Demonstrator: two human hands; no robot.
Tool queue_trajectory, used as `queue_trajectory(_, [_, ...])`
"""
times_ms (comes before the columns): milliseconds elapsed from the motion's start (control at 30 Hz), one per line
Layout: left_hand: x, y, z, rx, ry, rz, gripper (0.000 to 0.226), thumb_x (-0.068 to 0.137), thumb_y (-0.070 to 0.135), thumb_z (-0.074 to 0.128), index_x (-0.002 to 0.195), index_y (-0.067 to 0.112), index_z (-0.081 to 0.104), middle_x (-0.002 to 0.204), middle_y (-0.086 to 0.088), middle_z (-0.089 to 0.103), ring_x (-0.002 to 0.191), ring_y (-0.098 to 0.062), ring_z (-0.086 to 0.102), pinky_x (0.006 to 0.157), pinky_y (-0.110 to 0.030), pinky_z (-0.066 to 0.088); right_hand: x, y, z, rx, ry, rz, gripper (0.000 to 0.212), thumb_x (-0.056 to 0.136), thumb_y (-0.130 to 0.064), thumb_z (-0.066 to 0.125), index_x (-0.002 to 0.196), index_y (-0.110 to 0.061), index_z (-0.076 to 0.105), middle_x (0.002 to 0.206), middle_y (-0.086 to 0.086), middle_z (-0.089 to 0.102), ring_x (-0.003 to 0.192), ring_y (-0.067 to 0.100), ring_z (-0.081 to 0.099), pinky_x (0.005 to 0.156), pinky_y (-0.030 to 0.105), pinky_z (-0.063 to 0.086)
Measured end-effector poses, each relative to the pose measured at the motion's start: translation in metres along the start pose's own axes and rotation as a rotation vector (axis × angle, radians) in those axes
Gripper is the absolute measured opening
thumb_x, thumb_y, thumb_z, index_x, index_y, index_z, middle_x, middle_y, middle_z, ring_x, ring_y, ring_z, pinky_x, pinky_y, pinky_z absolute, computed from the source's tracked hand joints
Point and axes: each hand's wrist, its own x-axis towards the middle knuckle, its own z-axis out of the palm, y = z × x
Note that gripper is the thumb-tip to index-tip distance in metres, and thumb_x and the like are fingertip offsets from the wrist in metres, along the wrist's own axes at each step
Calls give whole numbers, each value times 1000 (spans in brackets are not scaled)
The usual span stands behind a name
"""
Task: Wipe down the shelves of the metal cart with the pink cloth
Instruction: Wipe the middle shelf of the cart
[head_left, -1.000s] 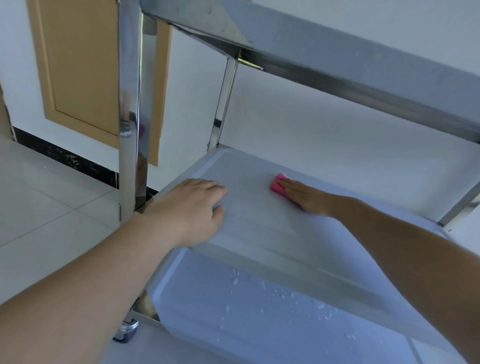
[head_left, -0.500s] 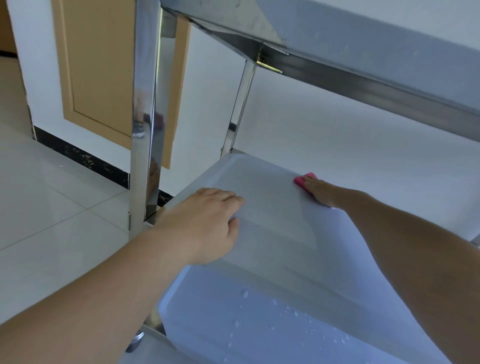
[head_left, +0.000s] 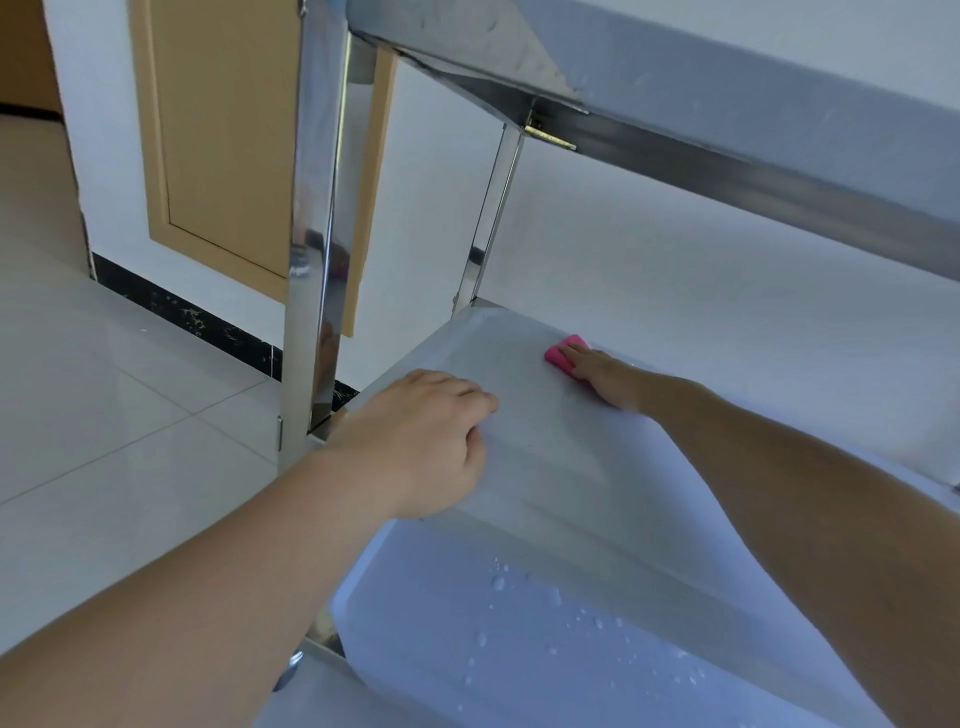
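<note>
The metal cart has three shelves in view. Its middle shelf (head_left: 524, 467) lies in front of me. My right hand (head_left: 602, 376) presses the pink cloth (head_left: 563, 355) flat on that shelf near its far edge, fingers straight; most of the cloth is hidden under the hand. At the shelf's near left corner my left hand (head_left: 423, 439) rests with its fingers bent over the rim. The bottom shelf (head_left: 519, 660) below carries water droplets. The top shelf (head_left: 727, 104) overhangs above.
A shiny cart post (head_left: 311, 260) rises just left of my left hand, and a thinner rear post (head_left: 491, 223) stands behind. A caster wheel (head_left: 291, 670) shows at the bottom. Tiled floor (head_left: 104, 415), a white wall and a tan door panel (head_left: 223, 145) lie to the left.
My right hand has slid the pink cloth away from me toward the shelf's far edge. My left hand has stayed on the shelf's near left corner.
</note>
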Motion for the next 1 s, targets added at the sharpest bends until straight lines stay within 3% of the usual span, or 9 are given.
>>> queue_trajectory(67, [-1, 1, -1, 30, 25, 4, 41, 89, 24, 33, 127, 25, 48, 127, 8, 56, 120, -17, 42, 105, -26, 27, -11, -14, -3, 126, -83, -15, 42, 101, -31, 26, 142, -26, 32, 153, 5, 22, 141, 22, 18, 113, 56, 7])
queue_trajectory(200, [-5, 7, -6, 102, 80, -15, 41, 87, 25, 31, 120, 22, 55, 118, 7, 62, 113, -18, 47, 101, -25, 25, -39, -38, -7, 200, -141, -3, 57, 98, -14, 29, 149, -23, 6, 158, 0, -5, 145, 21, -2, 112, 52, -7])
queue_trajectory(367, [-11, 17, -17, 234, 103, -78, 40, 84, 28, 27, 105, 18, 59, 104, 3, 64, 99, -22, 53, 91, -32, 35, -82, -66, -12, 66, -172, -125, 57, 99, -7, 25, 148, -13, -3, 157, 5, -12, 145, 20, -7, 110, 32, -8])
queue_trajectory(433, [-23, 22, -22, 219, 144, -86, 32, 84, 25, 34, 99, 16, 61, 95, 2, 64, 91, -23, 53, 80, -35, 40, -95, -72, -14, 53, -169, -165, 56, 99, -7, 24, 148, -11, -4, 157, 5, -12, 144, 20, -7, 102, 21, -7])
queue_trajectory(533, [-49, 27, -23, 156, 202, -100, 22, 82, 23, 42, 87, 14, 61, 80, -1, 59, 77, -27, 52, 65, -41, 44, -111, -80, -18, 104, -180, -189, 55, 100, -9, 23, 148, -15, -4, 157, 1, -12, 144, 16, -8, 102, 18, -8])
queue_trajectory(600, [-62, 29, -21, 106, 174, -128, 17, 85, 25, 45, 86, 13, 58, 82, -1, 57, 77, -26, 52, 60, -41, 47, -118, -84, -19, 169, -173, -203, 55, 100, -9, 25, 148, -17, 0, 157, -1, -10, 144, 13, -8, 106, 18, -9])
queue_trajectory(700, [-66, 27, -24, 40, 151, -143, 20, 89, 31, 47, 90, 12, 54, 88, -1, 56, 83, -23, 50, 65, -41, 46, -126, -91, -21, 131, -184, -246, 55, 101, -10, 23, 148, -16, -3, 157, -1, -13, 144, 14, -10, 95, 8, -9])
queue_trajectory(833, [-71, 22, -28, 6, 95, -94, 25, 90, 37, 47, 94, 13, 54, 95, 1, 52, 88, -19, 47, 73, -40, 45, -142, -100, -19, 157, -211, -306, 57, 101, -16, 25, 148, -24, -6, 155, -6, -18, 143, 10, -13, 103, 18, -11])
queue_trajectory(1000, [-86, 25, -32, 78, 84, -7, 21, 89, 30, 49, 99, 15, 60, 97, 1, 54, 88, -19, 53, 69, -34, 46, -157, -108, -18, 167, -230, -425, 54, 102, -23, 25, 147, -27, -4, 154, -7, -20, 141, 5, -17, 116, 28, -9])
